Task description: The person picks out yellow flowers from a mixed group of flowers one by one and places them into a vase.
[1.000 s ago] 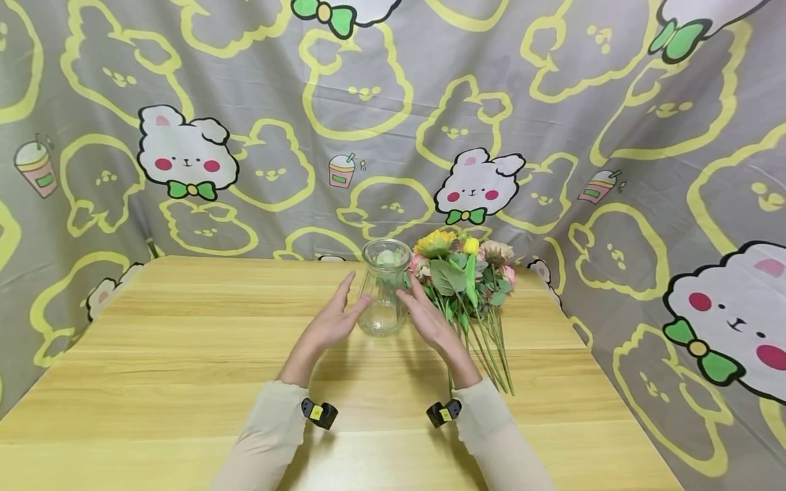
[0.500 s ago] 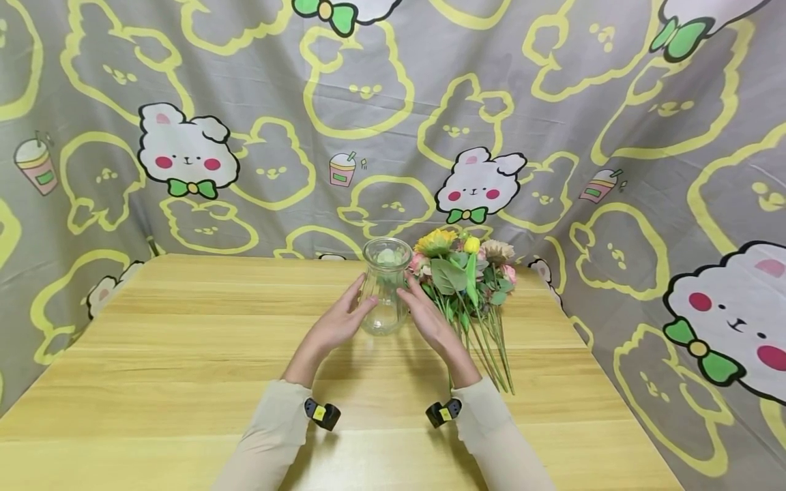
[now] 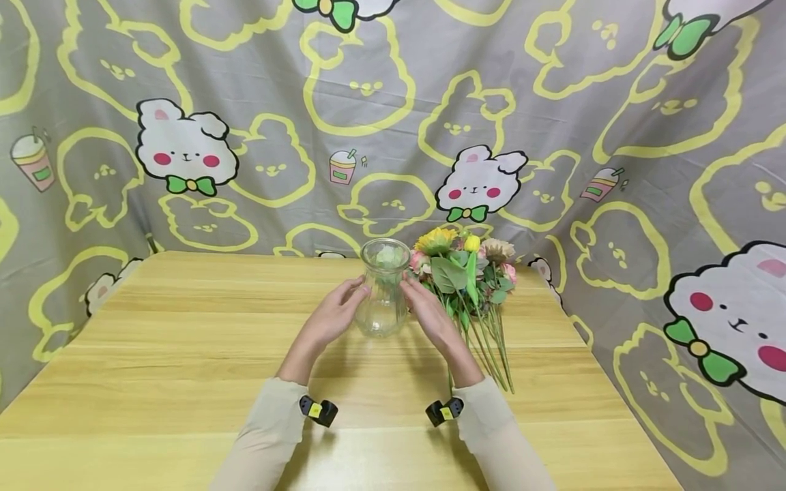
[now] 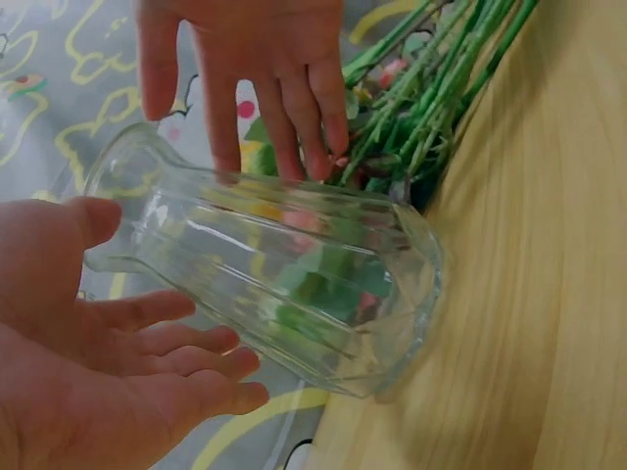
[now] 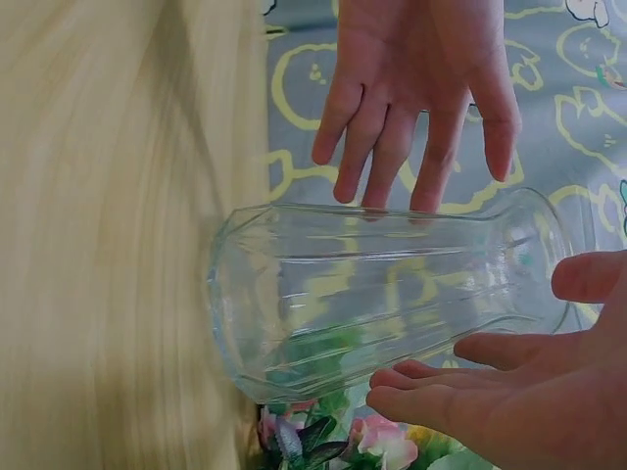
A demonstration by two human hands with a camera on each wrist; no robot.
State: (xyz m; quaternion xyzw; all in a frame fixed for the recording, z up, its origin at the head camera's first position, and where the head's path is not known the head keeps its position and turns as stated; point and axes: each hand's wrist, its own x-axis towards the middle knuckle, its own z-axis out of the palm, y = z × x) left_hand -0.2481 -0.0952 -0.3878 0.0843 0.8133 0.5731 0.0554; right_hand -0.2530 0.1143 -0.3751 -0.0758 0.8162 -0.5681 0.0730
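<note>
A clear ribbed glass vase (image 3: 382,303) stands upright on the wooden table, between both hands. My left hand (image 3: 331,315) is at its left side with fingers extended, thumb near the upper part. On the other side, my right hand (image 3: 432,315) has its fingers stretched along the glass. In the left wrist view the left hand (image 4: 108,343) is palm toward the vase (image 4: 284,264), not wrapped round it. The right wrist view has the right hand (image 5: 509,377) close beside the vase (image 5: 382,294); whether fingertips touch the glass I cannot tell.
Right of the vase lies a bunch of flowers (image 3: 451,273), yellow, pink and beige, with long green stems pointing toward me. The wooden table (image 3: 184,354) reaches a patterned grey curtain (image 3: 276,88) at the back and sides.
My left hand has come in from the left to the vase's side, and its thumb has shifted slightly back. The right hand's fingers lie flatter. Vase and flowers stay almost in place.
</note>
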